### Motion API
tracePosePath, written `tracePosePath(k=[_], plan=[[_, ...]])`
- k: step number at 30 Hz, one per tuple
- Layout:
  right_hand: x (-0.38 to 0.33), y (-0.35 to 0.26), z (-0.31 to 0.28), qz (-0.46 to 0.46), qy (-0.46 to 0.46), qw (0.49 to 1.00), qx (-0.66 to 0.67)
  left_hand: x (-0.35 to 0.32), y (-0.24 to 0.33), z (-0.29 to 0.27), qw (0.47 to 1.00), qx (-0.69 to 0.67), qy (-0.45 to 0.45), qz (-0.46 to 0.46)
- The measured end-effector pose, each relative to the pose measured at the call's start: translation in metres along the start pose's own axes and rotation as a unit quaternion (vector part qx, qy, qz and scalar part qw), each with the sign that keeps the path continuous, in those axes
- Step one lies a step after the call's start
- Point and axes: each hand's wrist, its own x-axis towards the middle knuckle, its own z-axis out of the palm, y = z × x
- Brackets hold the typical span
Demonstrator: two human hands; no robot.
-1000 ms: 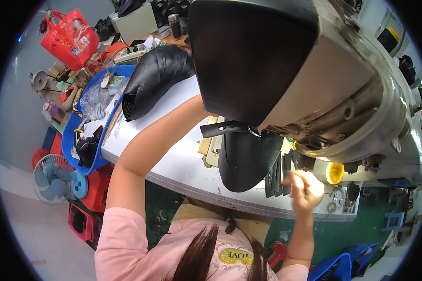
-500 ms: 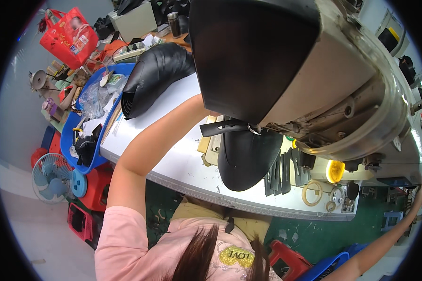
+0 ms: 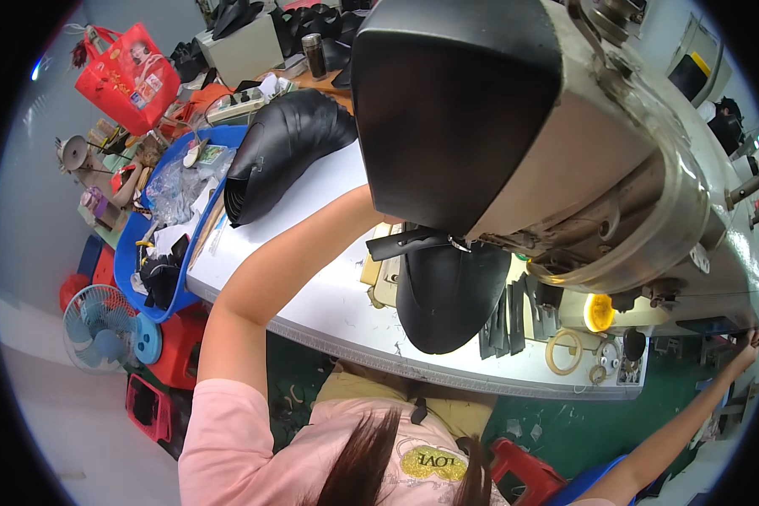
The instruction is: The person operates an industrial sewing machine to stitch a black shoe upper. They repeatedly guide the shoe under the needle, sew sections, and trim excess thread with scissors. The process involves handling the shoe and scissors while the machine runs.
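A large sewing machine (image 3: 582,160) with a black front cover fills the upper right. Beneath its needle area lies a curved black leather-like piece (image 3: 447,308), with a narrow black strip (image 3: 405,244) across its upper end. My left hand (image 3: 390,219) reaches in behind the cover beside that strip; its fingers are almost wholly hidden. Far out to the right, my right hand (image 3: 745,348) is up against a dark part at the machine's right end. At the picture's rim, its fingers are too small and dark to make out.
Several black strips (image 3: 504,320) lie right of the leather piece, near a tape roll (image 3: 563,351) and a lit yellow lamp (image 3: 599,312). A stack of black pieces (image 3: 287,152) rests on the white table (image 3: 312,291). At left are a blue tub (image 3: 131,270) and a fan (image 3: 99,327).
The whole view has shifted slightly, with most things lower and a little to the right. Both hands stay in about the same places at the machine.
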Motion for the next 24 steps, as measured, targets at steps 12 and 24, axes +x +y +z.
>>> tracePosePath(k=[12, 24], plan=[[-0.255, -0.090, 0.065, -0.251, -0.170, 0.953, -0.017, 0.010, -0.009, 0.003, 1.000, -0.002, -0.014, 0.000], [-0.276, -0.124, 0.075, -0.322, -0.198, 0.926, -0.012, 0.006, -0.007, 0.002, 1.000, -0.002, -0.005, 0.013]])
